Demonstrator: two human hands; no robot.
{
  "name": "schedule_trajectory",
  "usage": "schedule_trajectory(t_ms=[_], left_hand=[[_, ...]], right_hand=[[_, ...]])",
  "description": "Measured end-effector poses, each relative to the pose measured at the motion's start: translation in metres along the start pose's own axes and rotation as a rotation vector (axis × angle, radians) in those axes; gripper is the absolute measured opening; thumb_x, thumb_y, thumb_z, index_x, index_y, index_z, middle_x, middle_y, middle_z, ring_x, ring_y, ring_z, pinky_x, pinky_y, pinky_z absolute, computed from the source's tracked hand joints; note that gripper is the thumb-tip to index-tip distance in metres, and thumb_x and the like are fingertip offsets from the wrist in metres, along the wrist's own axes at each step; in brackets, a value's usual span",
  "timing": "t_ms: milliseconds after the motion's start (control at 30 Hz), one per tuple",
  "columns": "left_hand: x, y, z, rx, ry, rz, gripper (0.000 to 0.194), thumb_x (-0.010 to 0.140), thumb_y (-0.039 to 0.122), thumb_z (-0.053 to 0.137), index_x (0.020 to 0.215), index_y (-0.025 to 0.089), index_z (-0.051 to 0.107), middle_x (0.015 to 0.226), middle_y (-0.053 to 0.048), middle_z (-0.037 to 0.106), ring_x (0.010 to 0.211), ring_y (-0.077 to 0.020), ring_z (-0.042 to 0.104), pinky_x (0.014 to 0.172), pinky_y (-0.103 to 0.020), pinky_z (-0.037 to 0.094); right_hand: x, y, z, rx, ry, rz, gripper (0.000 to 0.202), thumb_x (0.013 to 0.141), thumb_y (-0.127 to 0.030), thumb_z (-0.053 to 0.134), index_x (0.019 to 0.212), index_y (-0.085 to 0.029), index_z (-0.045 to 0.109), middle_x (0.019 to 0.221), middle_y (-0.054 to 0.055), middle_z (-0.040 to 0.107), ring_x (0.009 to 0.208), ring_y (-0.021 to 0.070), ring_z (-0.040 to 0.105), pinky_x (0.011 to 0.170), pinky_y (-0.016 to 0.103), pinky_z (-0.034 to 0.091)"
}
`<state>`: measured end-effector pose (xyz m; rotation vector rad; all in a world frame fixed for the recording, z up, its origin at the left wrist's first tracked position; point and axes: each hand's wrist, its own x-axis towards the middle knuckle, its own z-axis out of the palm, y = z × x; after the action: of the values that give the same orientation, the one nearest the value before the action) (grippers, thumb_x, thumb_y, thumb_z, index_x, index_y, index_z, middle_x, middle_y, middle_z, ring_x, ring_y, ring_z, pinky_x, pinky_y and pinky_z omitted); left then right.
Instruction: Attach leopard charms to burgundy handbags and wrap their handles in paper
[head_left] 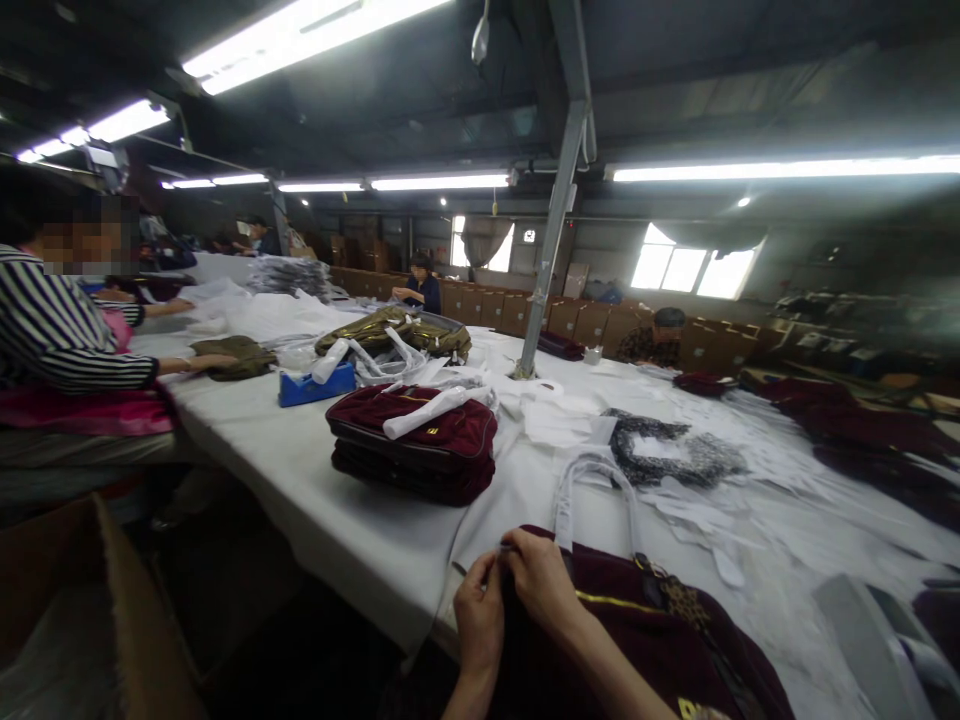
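A maroon handbag [637,640] with a yellow zip line lies on the white-covered table in front of me. Its two handles [564,510] stand up in pale wrapping, and a leopard-patterned piece [684,605] hangs by their base. At the bag's near left corner, my left hand [478,608] and my right hand [541,578] meet with fingertips pinched together. Whatever is between the fingers is too small and covered to make out. My right forearm crosses over the bag's front. Beyond my hands sits a stack of maroon bags [412,445] with a white-wrapped handle on top.
A blue tape dispenser [316,384], olive bags [397,332] and loose white wrapping [562,415] lie farther along the table. A metal post [553,240] rises from it. At left, a person in a striped sleeve [64,320] touches an olive item [236,358]. A cardboard box [142,610] stands lower left.
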<state>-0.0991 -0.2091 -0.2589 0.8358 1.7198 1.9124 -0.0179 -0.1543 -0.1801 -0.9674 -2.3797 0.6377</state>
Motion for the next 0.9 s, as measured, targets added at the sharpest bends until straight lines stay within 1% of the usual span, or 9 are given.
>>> schedule_trajectory(t_ms=[67,167,233,333,467,600,667,833,900], left_hand=[[0.001,-0.001,0.001,-0.010,-0.015,-0.023,0.031,0.077,0.044,0.054,0.088,0.018,0.068,0.090,-0.006,0.070,0.087,-0.0225,0.062,0.078,-0.029,0.047],[0.001,0.000,0.001,-0.029,-0.039,-0.033,0.032,0.076,0.045,0.056,0.087,0.017,0.069,0.088,-0.006,0.070,0.085,-0.0225,0.062,0.077,-0.028,0.047],[0.001,0.004,0.000,-0.052,-0.069,-0.044,0.033,0.074,0.046,0.058,0.085,0.017,0.069,0.086,-0.006,0.070,0.083,-0.0227,0.063,0.075,-0.028,0.047],[0.002,0.006,-0.002,-0.163,-0.146,-0.105,0.036,0.070,0.046,0.063,0.090,0.016,0.069,0.087,-0.007,0.071,0.086,-0.0233,0.063,0.076,-0.029,0.048],[0.005,-0.001,-0.001,-0.300,-0.237,-0.216,0.037,0.067,0.041,0.067,0.092,0.013,0.067,0.085,-0.008,0.071,0.082,-0.0232,0.064,0.074,-0.030,0.050],[0.006,-0.009,0.004,-0.283,-0.233,-0.201,0.031,0.068,0.037,0.067,0.085,0.012,0.068,0.081,-0.008,0.071,0.079,-0.0224,0.064,0.073,-0.030,0.049],[0.004,-0.010,0.005,-0.277,-0.226,-0.188,0.029,0.069,0.036,0.066,0.085,0.012,0.068,0.081,-0.008,0.070,0.079,-0.0218,0.063,0.073,-0.030,0.049],[0.001,-0.004,0.004,-0.382,-0.301,-0.203,0.032,0.073,0.037,0.064,0.093,0.012,0.065,0.087,-0.008,0.070,0.083,-0.0210,0.063,0.076,-0.029,0.048],[0.000,-0.002,0.004,-0.386,-0.286,-0.235,0.031,0.070,0.037,0.067,0.089,0.011,0.066,0.082,-0.007,0.070,0.079,-0.0202,0.064,0.073,-0.028,0.049]], right_hand=[[-0.001,0.002,0.003,0.040,0.029,0.049,0.019,0.077,-0.014,0.044,0.081,-0.019,0.062,0.072,0.002,0.066,0.069,0.0148,0.059,0.063,0.022,0.036],[-0.001,0.009,0.008,0.085,0.059,0.111,0.015,0.075,-0.016,0.047,0.067,-0.018,0.060,0.063,0.001,0.062,0.061,0.0141,0.055,0.058,0.023,0.033],[-0.001,0.014,0.010,0.110,0.068,0.138,0.016,0.074,-0.018,0.048,0.063,-0.017,0.059,0.060,0.001,0.061,0.059,0.0136,0.053,0.056,0.023,0.033],[-0.001,0.021,0.012,0.157,0.070,0.176,0.015,0.075,-0.019,0.049,0.067,-0.017,0.062,0.061,0.001,0.062,0.057,0.0132,0.054,0.054,0.022,0.035],[-0.002,0.028,0.012,0.228,0.049,0.198,0.017,0.075,-0.021,0.049,0.072,-0.016,0.064,0.060,0.000,0.064,0.054,0.0124,0.055,0.051,0.020,0.037],[-0.003,0.032,0.011,0.268,0.043,0.196,0.016,0.072,-0.022,0.051,0.070,-0.015,0.066,0.062,0.001,0.065,0.057,0.0132,0.057,0.052,0.020,0.039],[-0.003,0.032,0.010,0.279,0.045,0.195,0.016,0.071,-0.022,0.052,0.068,-0.015,0.066,0.061,0.001,0.065,0.057,0.0135,0.057,0.052,0.021,0.039],[-0.003,0.031,0.006,0.309,0.030,0.198,0.018,0.072,-0.022,0.049,0.065,-0.014,0.064,0.055,0.001,0.062,0.050,0.0121,0.054,0.047,0.020,0.038],[-0.004,0.029,0.004,0.317,0.019,0.199,0.019,0.072,-0.022,0.049,0.067,-0.014,0.064,0.056,0.001,0.062,0.051,0.0123,0.054,0.048,0.020,0.038]])
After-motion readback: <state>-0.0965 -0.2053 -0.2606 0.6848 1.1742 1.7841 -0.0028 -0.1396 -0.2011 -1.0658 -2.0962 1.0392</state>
